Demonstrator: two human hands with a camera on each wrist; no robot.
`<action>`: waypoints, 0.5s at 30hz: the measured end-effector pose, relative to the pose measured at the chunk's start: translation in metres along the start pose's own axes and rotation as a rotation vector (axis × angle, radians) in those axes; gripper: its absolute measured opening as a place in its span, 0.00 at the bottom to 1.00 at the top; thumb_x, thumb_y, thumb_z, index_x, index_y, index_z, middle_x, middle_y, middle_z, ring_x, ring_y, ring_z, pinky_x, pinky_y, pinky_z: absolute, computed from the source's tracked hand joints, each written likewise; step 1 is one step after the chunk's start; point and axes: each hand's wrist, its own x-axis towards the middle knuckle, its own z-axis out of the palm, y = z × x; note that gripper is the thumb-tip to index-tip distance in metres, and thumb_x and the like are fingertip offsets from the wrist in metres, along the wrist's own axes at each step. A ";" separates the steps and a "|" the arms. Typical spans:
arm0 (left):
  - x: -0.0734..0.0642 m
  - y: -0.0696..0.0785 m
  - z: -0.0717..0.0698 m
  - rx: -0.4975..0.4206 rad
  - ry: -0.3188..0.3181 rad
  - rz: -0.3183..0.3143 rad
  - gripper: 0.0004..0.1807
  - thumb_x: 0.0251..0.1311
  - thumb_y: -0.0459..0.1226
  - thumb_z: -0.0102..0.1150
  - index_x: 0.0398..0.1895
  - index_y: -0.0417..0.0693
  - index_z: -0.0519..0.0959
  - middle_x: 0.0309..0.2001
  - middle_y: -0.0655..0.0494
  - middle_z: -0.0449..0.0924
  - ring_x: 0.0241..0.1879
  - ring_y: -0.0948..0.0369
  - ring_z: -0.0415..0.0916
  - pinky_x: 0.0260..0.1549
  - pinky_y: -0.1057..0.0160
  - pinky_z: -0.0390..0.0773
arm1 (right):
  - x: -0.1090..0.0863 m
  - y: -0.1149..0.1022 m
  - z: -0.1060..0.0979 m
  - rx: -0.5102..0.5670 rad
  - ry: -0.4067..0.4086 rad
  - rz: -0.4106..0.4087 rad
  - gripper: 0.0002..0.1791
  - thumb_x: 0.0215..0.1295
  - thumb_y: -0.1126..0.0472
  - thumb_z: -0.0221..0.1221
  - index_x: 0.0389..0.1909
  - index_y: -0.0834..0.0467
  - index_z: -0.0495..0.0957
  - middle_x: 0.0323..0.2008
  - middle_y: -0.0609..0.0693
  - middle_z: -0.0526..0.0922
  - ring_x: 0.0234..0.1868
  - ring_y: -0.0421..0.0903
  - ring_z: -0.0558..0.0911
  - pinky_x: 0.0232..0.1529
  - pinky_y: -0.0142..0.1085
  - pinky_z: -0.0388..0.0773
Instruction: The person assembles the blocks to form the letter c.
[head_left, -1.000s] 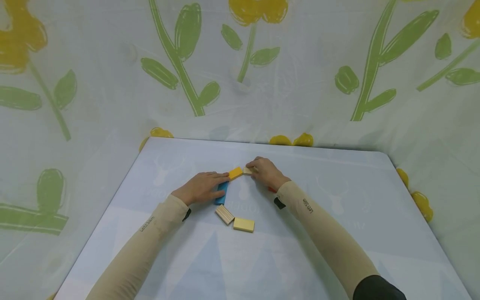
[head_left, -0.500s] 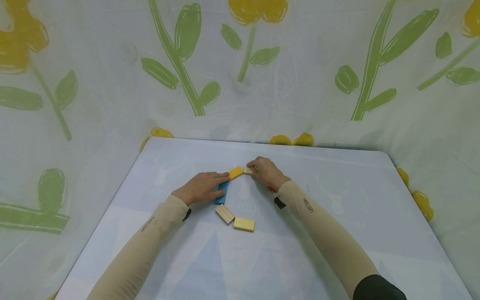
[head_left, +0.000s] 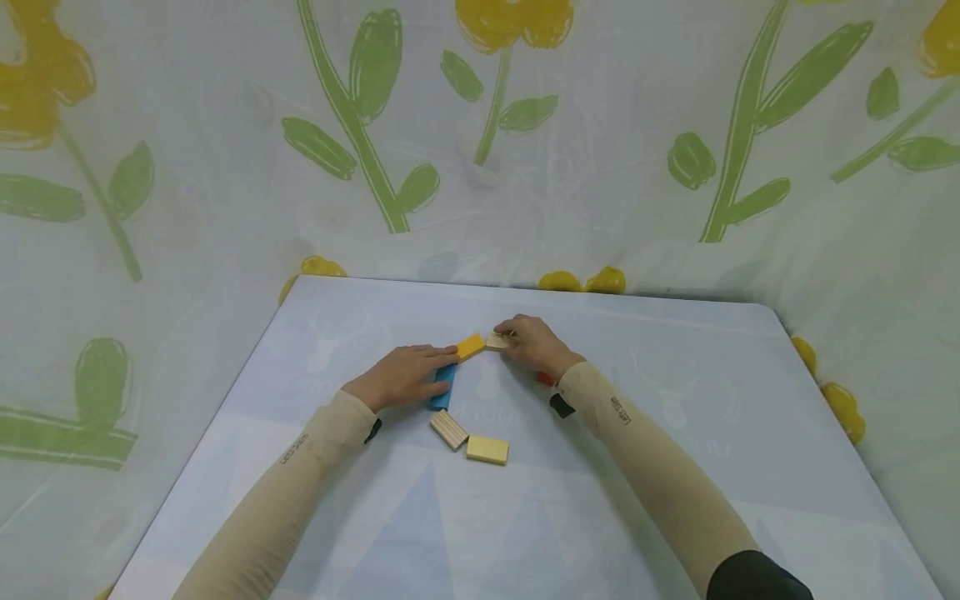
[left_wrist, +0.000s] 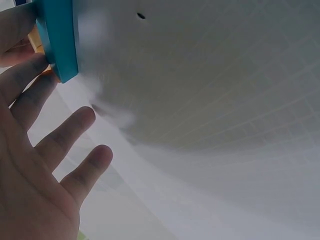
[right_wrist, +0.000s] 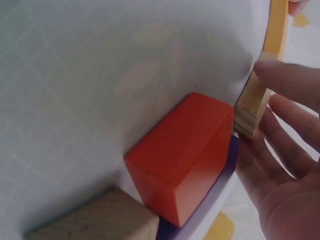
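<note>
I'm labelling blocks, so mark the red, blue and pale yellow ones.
Red block (right_wrist: 180,147): right wrist view, largest visible face.
Blue block (left_wrist: 59,40): left wrist view, long side.
Pale yellow block (head_left: 487,448): head view, top face.

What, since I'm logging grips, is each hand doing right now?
Left hand: open, touching the blue block.
Right hand: holding the wooden block beside the orange block.

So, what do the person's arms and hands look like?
The left hand and right hand are bare. The left sleeve and right sleeve are long and beige, each with dark lettering. A small black piece shows at each wrist, and black material beyond the right sleeve's upper end.
</note>
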 end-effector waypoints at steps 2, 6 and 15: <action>0.000 0.000 0.000 0.001 0.001 0.000 0.32 0.74 0.50 0.54 0.76 0.50 0.66 0.77 0.53 0.61 0.72 0.48 0.64 0.70 0.46 0.64 | -0.001 0.002 -0.002 0.019 0.001 -0.010 0.26 0.66 0.61 0.68 0.65 0.57 0.78 0.58 0.53 0.80 0.57 0.50 0.78 0.61 0.42 0.76; 0.000 0.000 -0.001 -0.005 -0.003 0.000 0.32 0.74 0.50 0.55 0.76 0.50 0.65 0.77 0.53 0.61 0.72 0.48 0.63 0.70 0.46 0.63 | -0.007 0.004 -0.011 0.055 0.028 -0.060 0.26 0.66 0.62 0.68 0.64 0.59 0.78 0.59 0.54 0.80 0.57 0.52 0.79 0.59 0.43 0.78; 0.000 0.001 0.001 -0.010 -0.012 -0.010 0.33 0.74 0.50 0.54 0.77 0.49 0.65 0.77 0.54 0.60 0.73 0.49 0.61 0.71 0.46 0.62 | -0.023 0.012 -0.023 0.046 0.062 -0.134 0.24 0.69 0.60 0.65 0.64 0.61 0.77 0.60 0.55 0.80 0.58 0.54 0.79 0.60 0.46 0.77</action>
